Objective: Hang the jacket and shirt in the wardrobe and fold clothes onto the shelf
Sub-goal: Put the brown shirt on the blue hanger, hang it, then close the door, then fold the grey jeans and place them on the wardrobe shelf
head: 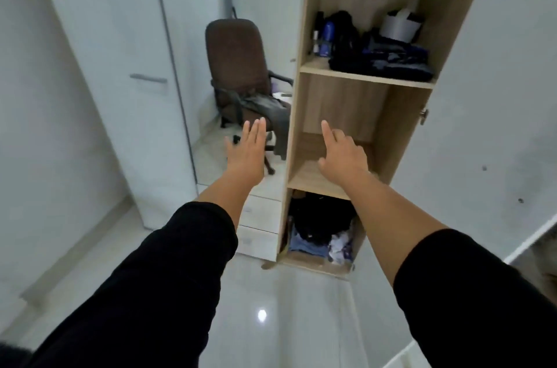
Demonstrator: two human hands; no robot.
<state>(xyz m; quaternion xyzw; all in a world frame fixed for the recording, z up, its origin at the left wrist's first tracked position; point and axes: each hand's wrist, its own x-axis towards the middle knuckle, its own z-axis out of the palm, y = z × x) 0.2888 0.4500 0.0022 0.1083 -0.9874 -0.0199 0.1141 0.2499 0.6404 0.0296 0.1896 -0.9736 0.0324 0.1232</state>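
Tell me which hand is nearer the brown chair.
Left. The left hand is stretched toward the brown chair; the right hand is in front of the wardrobe's bare middle shelf.

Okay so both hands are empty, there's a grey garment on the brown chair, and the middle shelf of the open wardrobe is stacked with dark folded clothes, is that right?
Not quite. In the head view the middle shelf is bare; the dark folded clothes lie on the shelf above. Both hands, left and right, are empty, and the grey garment is on the brown chair.
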